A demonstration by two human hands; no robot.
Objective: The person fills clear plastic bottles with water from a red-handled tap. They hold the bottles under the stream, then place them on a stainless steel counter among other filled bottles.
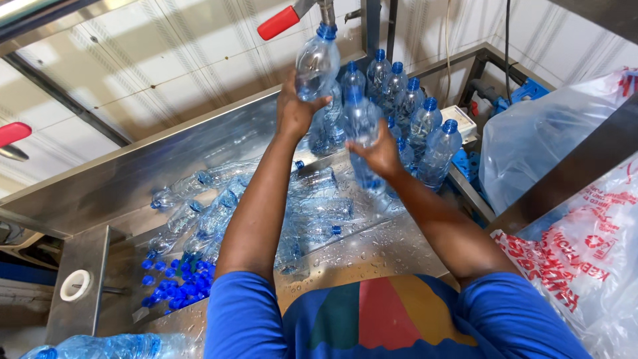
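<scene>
My left hand (295,110) grips a clear plastic bottle (318,63) with a blue cap, held up with its neck under a metal filling spout (327,12) that has a red lever (279,22). My right hand (380,154) holds a second clear bottle (362,123), blue-capped, upright just right of the first. Behind the two stands a group of several capped bottles (419,119) on the steel counter (372,249).
Empty bottles (219,199) lie on their sides in the steel trough at left. Loose blue caps (174,282) are heaped at its near end. A large clear plastic bag (538,139) and printed red-and-white bags (585,266) sit at right. Tiled wall behind.
</scene>
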